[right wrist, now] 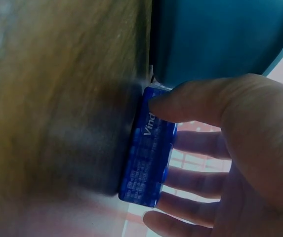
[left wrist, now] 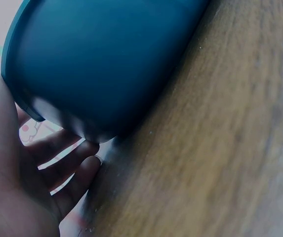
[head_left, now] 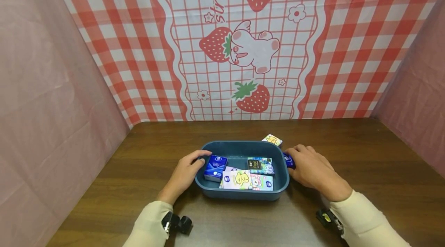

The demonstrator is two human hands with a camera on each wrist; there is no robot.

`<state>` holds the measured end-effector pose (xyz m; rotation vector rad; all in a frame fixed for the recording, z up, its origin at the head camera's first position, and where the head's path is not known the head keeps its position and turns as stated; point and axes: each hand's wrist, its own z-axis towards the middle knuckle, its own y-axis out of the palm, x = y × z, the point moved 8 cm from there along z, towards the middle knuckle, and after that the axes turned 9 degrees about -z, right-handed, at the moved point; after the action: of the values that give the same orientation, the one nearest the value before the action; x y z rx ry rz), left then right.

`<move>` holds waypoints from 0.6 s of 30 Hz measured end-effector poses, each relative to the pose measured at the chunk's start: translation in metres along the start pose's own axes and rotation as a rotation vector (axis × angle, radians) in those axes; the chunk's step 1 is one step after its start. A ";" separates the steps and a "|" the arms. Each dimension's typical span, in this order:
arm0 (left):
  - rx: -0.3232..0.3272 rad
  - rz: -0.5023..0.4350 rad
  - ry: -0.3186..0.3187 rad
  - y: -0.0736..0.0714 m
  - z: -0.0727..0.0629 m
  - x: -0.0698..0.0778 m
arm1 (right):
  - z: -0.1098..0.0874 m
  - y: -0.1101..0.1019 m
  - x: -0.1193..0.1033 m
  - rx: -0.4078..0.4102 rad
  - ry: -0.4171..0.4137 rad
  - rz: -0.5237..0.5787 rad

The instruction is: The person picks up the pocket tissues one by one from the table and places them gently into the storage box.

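The small, shiny blue, brick-shaped packet point(right wrist: 148, 148) is just outside the right end of the deep blue-green, round-cornered tub point(head_left: 243, 194). The right grip point(head_left: 313, 167) has it pinched, thumb on one side and fingers on the other. It could slip, I think, because the wrap looks slick and the thumb sits near one end. If lifted too low, it might bump the tub's wall and fall.

A bump like that could also push the tub along. The left grip point(head_left: 184, 171) touches the tub's left end with its fingers loose and apart, so it may not stop a slide. Inside, the thin, pale packet with a yellow cartoon animal point(head_left: 240, 180) lies partly on others, and that heap could slide too. Behind, the flat yellow-and-white packet point(head_left: 272, 139) could get knocked if the tub goes back.

The tub's rim hides part of that one. The right hand hides most of the blue packet in the head view. I can't tell if the packet touches the brown wooden worktop point(head_left: 139, 162). The left wrist view cuts off part of the tub.
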<state>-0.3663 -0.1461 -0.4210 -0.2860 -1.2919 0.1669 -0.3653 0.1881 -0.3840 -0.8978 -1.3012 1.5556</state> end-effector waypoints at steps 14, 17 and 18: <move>-0.001 0.010 0.008 0.000 0.000 0.002 | 0.000 0.001 0.003 -0.013 0.025 -0.012; -0.001 0.008 0.010 0.000 0.000 0.001 | 0.000 0.002 0.004 -0.015 0.034 -0.011; -0.002 0.007 0.009 0.000 0.000 0.001 | 0.000 0.002 0.004 -0.015 0.034 -0.011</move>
<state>-0.3662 -0.1457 -0.4203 -0.2929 -1.2820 0.1705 -0.3673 0.1917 -0.3859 -0.9215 -1.2933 1.5179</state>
